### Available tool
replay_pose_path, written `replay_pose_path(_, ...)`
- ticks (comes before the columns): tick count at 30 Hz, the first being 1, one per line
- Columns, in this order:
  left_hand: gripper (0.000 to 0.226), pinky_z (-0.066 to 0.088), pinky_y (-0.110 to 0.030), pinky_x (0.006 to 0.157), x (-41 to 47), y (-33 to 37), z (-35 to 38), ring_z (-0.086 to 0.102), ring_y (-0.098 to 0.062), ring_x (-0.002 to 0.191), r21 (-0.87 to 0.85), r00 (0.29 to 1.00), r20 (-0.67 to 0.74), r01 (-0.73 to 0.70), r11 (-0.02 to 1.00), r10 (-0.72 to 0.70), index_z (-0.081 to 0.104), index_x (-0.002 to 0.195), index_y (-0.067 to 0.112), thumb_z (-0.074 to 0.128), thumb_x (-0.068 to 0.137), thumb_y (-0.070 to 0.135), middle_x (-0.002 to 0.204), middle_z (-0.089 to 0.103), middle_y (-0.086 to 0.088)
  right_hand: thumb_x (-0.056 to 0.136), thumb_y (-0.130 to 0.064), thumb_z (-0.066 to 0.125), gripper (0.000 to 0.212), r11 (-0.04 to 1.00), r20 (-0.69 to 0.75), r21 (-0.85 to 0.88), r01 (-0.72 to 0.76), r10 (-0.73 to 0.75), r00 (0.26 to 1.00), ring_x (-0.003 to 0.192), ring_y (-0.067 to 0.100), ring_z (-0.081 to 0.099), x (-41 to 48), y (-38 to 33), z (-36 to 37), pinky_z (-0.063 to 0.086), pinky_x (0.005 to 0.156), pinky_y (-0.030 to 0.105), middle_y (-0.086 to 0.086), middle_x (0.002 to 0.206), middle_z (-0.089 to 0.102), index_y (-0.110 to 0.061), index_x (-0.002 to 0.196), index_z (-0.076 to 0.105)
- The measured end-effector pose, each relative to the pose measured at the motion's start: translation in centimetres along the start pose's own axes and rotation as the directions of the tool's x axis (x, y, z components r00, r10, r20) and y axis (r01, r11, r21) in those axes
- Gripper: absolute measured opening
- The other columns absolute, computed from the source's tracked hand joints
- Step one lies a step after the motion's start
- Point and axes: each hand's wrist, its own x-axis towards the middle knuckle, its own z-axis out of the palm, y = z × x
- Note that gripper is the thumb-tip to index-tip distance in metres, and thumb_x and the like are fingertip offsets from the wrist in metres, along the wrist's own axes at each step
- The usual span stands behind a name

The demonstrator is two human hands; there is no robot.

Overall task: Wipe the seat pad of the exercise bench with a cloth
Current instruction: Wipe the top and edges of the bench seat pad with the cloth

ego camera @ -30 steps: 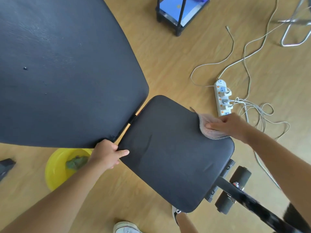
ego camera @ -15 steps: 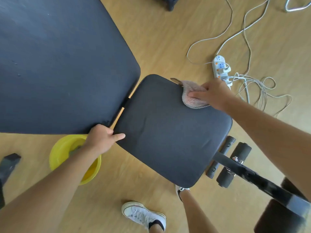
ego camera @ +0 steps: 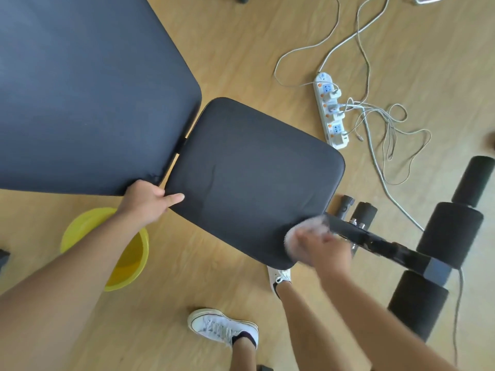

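Black padded vinyl covers the squarish seat pad (ego camera: 251,178) of the exercise bench, which lies at the middle of the head view, just beside the larger black backrest pad (ego camera: 88,92) with a narrow gap between them. The right hand (ego camera: 321,243) is at the pad's near right corner, next to the black metal frame bar (ego camera: 375,239), pressing a pale pinkish cloth (ego camera: 300,234) down onto the surface; hand and cloth are smeared by motion blur, so the fingers seem bunched over the cloth, but I cannot tell exactly how they close on it. The left hand (ego camera: 147,202) steadies the bench at the pad's near left corner, thumb lying flat on the seat pad and the other fingers curled under around the edge by the gap.

Judging by this, the wiping step itself is under way, with the cloth working the corner nearest the frame. Much of the pad's broad middle looks evenly matte, and nothing visible tells wiped from unwiped. The next move probably calls for sweeping the cloth back across the pad in overlapping passes while the left hand braces, keeping pressure flat and avoiding snagging on the frame bar. A round yellow plastic basin (ego camera: 126,253) sits on the wooden floor (ego camera: 241,49) under the left forearm, handy for rinsing the cloth
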Motion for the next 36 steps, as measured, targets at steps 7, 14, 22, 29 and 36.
replay_pose_path(7, 0.063, 0.063, -0.048, 0.074, 0.4, 0.0, -0.2, 0.072, -0.036, 0.061, -0.014, 1.000, 0.019, 0.023, 1.000, -0.022, 0.062, 0.059, -0.002, 0.080, 0.080, 0.054, 0.074, 0.079, -0.022, 0.082, -0.057, 0.073, 0.054, 0.988, -0.304, 0.125, -0.090, 0.124, 0.945, 0.061, 0.022, 0.047, 0.2, -0.7, 2.3, 0.043, 0.054, 0.023, 0.000, 0.058, 0.051, -0.010, 0.062, 0.055)
replay_pose_path(14, 0.060, 0.054, -0.043, 0.060, 0.5, -0.1, -0.5, 0.050, -0.027, 0.056, 0.026, 0.999, 0.048, -0.006, 1.000, 0.005, 0.041, 0.057, 0.012, 0.078, 0.084, 0.051, 0.060, 0.051, -0.017, 0.083, -0.049, 0.078, 0.046, 0.413, 0.383, 0.709, -0.571, 0.454, 0.804, 0.093, 0.013, 0.063, -9.7, -2.4, 15.6, 0.044, 0.088, 0.029, -0.004, 0.116, 0.064, -0.017, 0.108, 0.057)
replay_pose_path(22, 0.038, 0.043, -0.032, 0.072, 0.7, -0.7, -0.3, 0.051, -0.026, 0.079, 0.060, 0.992, 0.117, -0.055, 0.997, 0.047, 0.060, 0.071, 0.018, 0.066, 0.097, 0.044, 0.079, 0.054, -0.003, 0.086, -0.028, 0.081, 0.044, 0.244, 0.459, 0.820, -0.518, 0.259, 0.850, 0.109, 0.018, 0.068, -10.6, -6.7, 19.5, 0.055, 0.098, 0.035, 0.005, 0.125, 0.068, -0.010, 0.121, 0.060)
replay_pose_path(29, 0.047, 0.037, -0.031, 0.052, 0.1, -1.2, 0.1, 0.053, -0.028, 0.061, 0.042, 0.997, 0.063, -0.052, 0.998, 0.049, 0.053, 0.059, 0.011, 0.056, 0.103, 0.025, 0.065, 0.061, -0.011, 0.079, -0.034, 0.086, 0.034, 0.214, 0.485, 0.796, -0.566, 0.334, 0.808, 0.070, 0.006, 0.072, -11.7, -10.7, 22.5, 0.056, 0.087, 0.029, -0.009, 0.078, 0.074, -0.024, 0.094, 0.057)
replay_pose_path(36, 0.049, 0.042, -0.030, 0.103, -3.1, -2.5, 2.3, 0.050, -0.031, 0.144, -0.213, 0.999, 0.043, -0.002, 0.977, 0.011, 0.047, 0.157, 0.021, 0.040, 0.110, 0.031, 0.161, 0.050, -0.008, 0.088, -0.035, 0.078, 0.025, 0.456, 0.346, 0.788, -0.414, 0.229, 0.910, 0.108, 0.012, 0.069, -9.5, -4.4, 19.0, 0.055, 0.099, 0.035, -0.006, 0.115, 0.072, -0.023, 0.108, 0.069)
